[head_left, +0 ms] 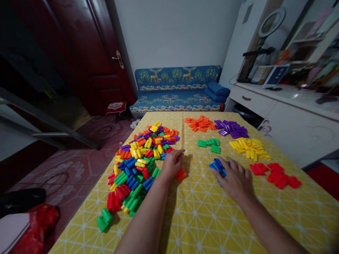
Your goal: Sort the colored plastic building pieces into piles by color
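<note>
My left hand (173, 163) is above the table beside a mixed heap of coloured plastic building blocks (140, 158). Its index finger stretches to the right and the others curl loosely; I see nothing in it. An orange block (181, 174) lies just under this hand. My right hand (234, 178) rests on a small group of blue blocks (218, 165), thumb and index finger around them, the other fingers spread. Its palm hides part of the group. Nearby are green blocks (210, 144), yellow blocks (249, 148) and red blocks (277, 173).
Orange blocks (200, 123) and purple blocks (231, 128) lie in separate groups at the table's far side. A green block (105, 220) sits near the left edge of the yellow tablecloth (201, 218). Beyond stands a blue patterned sofa (177, 100); a white cabinet (299, 130) is at right.
</note>
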`<state>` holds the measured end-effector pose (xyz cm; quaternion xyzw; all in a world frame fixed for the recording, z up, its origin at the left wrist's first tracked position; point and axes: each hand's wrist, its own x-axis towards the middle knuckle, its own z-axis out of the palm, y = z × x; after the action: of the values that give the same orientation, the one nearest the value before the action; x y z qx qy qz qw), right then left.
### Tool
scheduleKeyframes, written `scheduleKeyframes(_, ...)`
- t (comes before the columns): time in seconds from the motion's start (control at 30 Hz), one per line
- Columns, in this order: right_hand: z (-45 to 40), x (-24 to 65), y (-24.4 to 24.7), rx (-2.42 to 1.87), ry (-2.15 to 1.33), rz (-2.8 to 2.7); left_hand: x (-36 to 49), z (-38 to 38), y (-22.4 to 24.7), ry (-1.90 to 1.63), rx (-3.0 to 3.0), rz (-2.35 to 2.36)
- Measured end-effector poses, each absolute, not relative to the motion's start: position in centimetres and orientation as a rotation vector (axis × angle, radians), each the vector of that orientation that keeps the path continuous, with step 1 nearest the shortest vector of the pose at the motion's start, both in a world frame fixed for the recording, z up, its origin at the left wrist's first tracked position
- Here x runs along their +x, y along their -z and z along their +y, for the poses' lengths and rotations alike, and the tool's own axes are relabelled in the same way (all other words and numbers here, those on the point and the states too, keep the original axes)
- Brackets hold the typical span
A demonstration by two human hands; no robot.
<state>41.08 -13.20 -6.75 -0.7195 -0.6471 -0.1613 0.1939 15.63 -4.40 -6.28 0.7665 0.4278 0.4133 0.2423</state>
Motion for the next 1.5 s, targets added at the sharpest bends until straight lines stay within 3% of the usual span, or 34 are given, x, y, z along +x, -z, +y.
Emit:
scheduleKeyframes(0.2,-12.3,38.1,6.2,-2.025,0.295,-1.887,15.7,-4.6,6.3,-1.158,2.126,1.2)
scheduleKeyframes(0.33,-10.2,35.0,4.5,-1.687,0.22,-1.817,15.5,-4.6,6.1,-1.258,2.098,1.281)
scheduleKeyframes(0.5,-8.3,27.6,6.2,-1.26,-0.301,-1.699,15.0,-5.5,5.0,-1.182,2.134,1.926)
scheduleKeyframes(0.67,-7.7,26.0,8.6,-1.262,-0.423,-1.611,15.5,-6.4,4.5,-0.83,2.114,2.328)
scheduleKeyframes(1.03,-7.7,26.7,8.0,-1.417,-0.304,-1.88,14.9,-5.2,4.8,-0.686,2.132,2.073)
scheduleKeyframes(1.27,-7.0,27.9,8.1,-1.269,-0.425,-1.638,14.5,-5.0,5.3,-0.95,2.104,1.973)
scheduleKeyframes(1.5,-7.5,27.6,7.9,-1.269,-0.498,-1.505,14.7,-5.1,5.8,-0.891,2.272,1.871)
